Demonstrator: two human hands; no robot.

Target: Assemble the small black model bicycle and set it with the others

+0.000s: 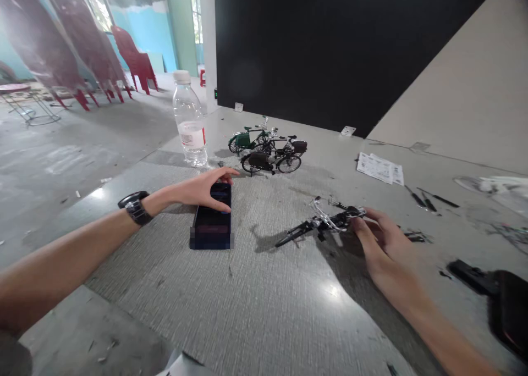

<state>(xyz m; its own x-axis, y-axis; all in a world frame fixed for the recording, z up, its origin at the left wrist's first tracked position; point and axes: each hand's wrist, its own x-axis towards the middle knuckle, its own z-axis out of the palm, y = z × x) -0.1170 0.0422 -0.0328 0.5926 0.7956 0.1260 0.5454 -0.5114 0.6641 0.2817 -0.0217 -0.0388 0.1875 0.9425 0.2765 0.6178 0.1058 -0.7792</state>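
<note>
My left hand [208, 188], a dark watch [136, 206] on its wrist, reaches over a smartphone [213, 222] lying flat on the table. Its thumb and fingers are spread apart, the thumb over the screen; I cannot tell whether it touches. In my right hand [381, 241] the rear part of a black and silver miniature bicycle [325, 222] is pinched between thumb and fingers. The bicycle leans over, its front wheel pointing left and low at the tabletop. Beyond both hands stand more miniature bicycles, a green one [244, 140] behind a black one [259, 160] with a dark brown bag.
A clear water bottle [190, 126] stands at the table's far left. On the right lie printed sheets [379, 167], several small screwdrivers [437, 197], plastic bags [505, 194] and a black device [509, 304]. A black panel [322, 51] rises behind; stacked red chairs [134, 60] stand beyond.
</note>
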